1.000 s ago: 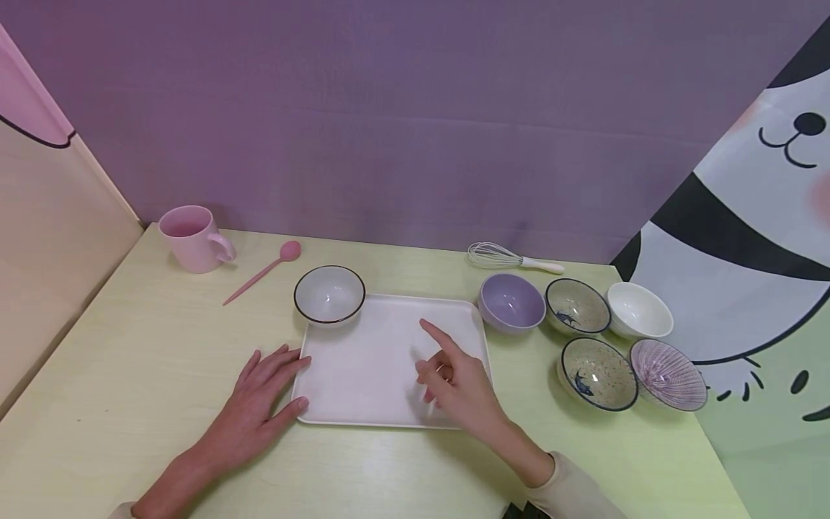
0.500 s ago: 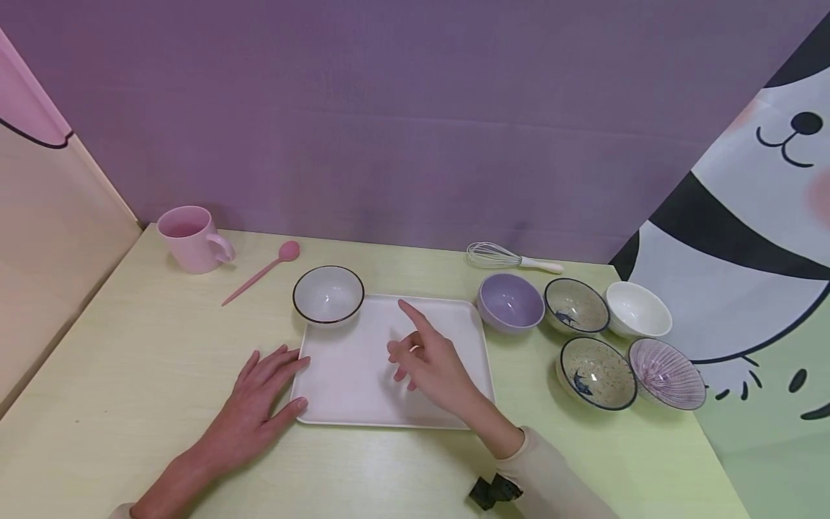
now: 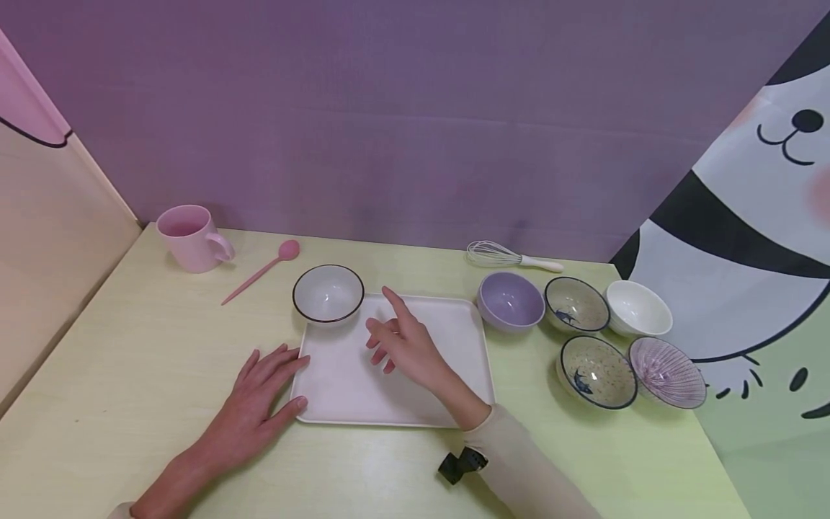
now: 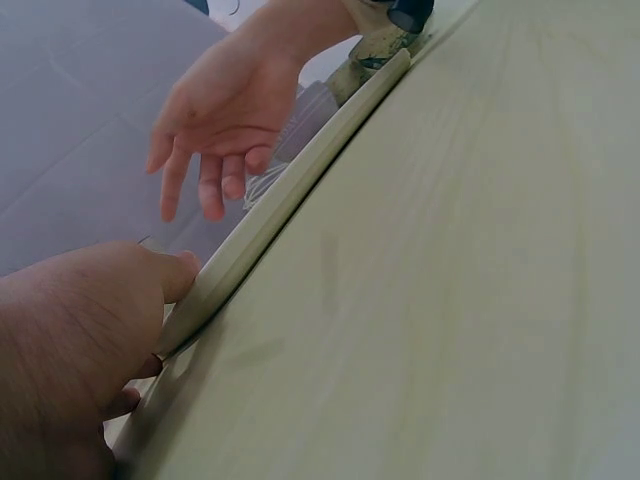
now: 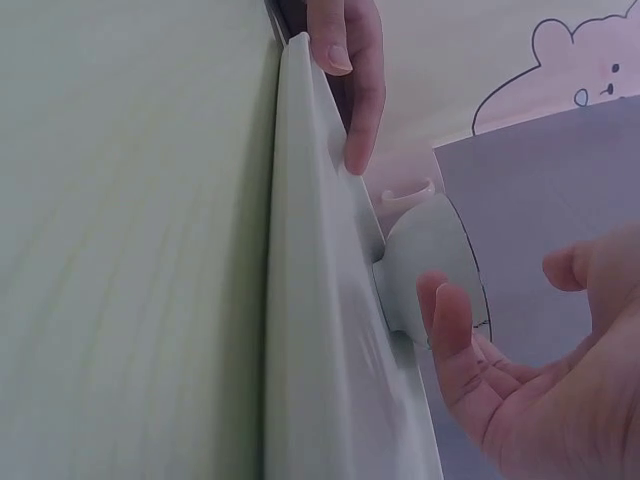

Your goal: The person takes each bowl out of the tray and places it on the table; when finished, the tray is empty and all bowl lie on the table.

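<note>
A white rectangular tray (image 3: 350, 400) lies on the table. On its far left corner stands a white bowl with a dark rim (image 3: 328, 294). My left hand (image 3: 256, 404) rests at the tray's left edge, fingers spread and fairly straight, fingertips and thumb touching the rim. Above the middle of the tray hovers my right hand (image 3: 408, 348), its index finger extended and the other fingers loosely bent. It holds nothing and is close to the bowl, on the bowl's right. In the right wrist view the bowl (image 5: 430, 265) appears just beyond the right fingers.
A purple bowl (image 3: 511, 301), two speckled bowls (image 3: 577, 304), a white bowl (image 3: 638, 308) and a striped bowl (image 3: 667, 373) stand right of the tray. A whisk (image 3: 512, 256) lies behind them. Far left are a pink mug (image 3: 194, 239) and a pink spoon (image 3: 261, 272).
My right hand has moved left and slightly away from me across the tray, nearer the white bowl with the dark rim. The left hand, tray and bowls have stayed put.
</note>
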The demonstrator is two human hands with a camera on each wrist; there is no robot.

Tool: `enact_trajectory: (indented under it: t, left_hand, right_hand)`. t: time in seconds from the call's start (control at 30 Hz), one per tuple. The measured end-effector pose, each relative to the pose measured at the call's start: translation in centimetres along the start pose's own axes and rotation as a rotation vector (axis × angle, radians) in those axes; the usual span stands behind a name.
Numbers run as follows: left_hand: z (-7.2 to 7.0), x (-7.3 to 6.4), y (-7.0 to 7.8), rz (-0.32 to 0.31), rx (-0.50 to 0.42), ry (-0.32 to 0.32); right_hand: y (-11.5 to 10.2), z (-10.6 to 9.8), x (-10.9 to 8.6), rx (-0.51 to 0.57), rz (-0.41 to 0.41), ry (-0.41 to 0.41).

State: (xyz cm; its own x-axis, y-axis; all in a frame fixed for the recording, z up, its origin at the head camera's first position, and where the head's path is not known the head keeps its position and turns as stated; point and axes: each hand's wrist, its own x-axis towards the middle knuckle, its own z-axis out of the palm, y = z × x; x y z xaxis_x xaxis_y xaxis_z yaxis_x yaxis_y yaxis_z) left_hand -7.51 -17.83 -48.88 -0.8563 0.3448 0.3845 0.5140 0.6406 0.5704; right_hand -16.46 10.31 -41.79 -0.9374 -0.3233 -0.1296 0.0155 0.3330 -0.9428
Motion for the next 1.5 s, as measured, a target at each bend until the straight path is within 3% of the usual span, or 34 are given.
enact_trajectory:
  t: [0.43,0.6,0.93,1.2,1.5]
  left_hand:
    - [-0.1,0.1,0.1,-0.012,0.0,-0.009]
    - [-0.1,0.1,0.1,-0.016,0.0,-0.01]
    - [-0.2,0.1,0.2,-0.015,-0.006,-0.01]
    - [-0.1,0.1,0.2,-0.015,-0.005,-0.013]
    - [-0.1,0.0,0.2,-0.007,-0.003,-0.004]
  right_hand:
    - [-0.2,2.0,2.5,0.068,0.026,0.021]
    - [1.8,2.7,3.9,0.064,-0.028,0.047]
    - [3.3,3.7,5.6,0.095,-0.008,0.088]
    - [1.1,3.9,4.3,0.168,0.005,0.071]
    - [0.5,4.2,4.3,0.16,0.017,0.097]
